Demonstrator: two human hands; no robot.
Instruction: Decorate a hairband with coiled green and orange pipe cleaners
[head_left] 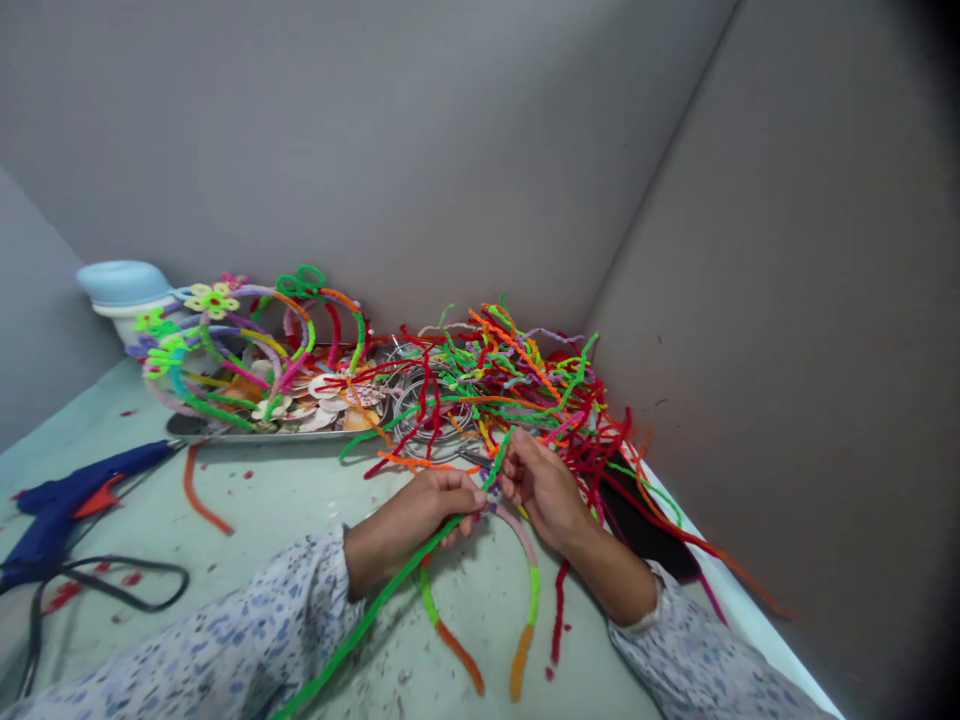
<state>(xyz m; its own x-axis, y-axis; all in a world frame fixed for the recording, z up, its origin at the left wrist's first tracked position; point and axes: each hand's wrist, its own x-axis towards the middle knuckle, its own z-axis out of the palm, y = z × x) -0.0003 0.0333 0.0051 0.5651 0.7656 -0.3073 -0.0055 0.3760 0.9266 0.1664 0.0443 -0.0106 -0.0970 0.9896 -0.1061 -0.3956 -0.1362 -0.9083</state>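
Note:
My left hand (431,505) is closed around the top of a headband (529,590) partly wrapped in green and orange pipe cleaner. A long green pipe cleaner (360,625) runs from that hand down toward me. My right hand (544,485) pinches the same green pipe cleaner at the top of the headband, fingertips almost touching the left hand. Both hands sit just in front of a tangled heap of coloured pipe cleaners (517,385).
A metal tray (225,430) at the back left holds finished wrapped headbands (247,340) and shells. A blue glue gun (67,500) with its black cord lies at far left. A loose orange pipe cleaner (199,495) lies on the table. Grey walls close in behind and right.

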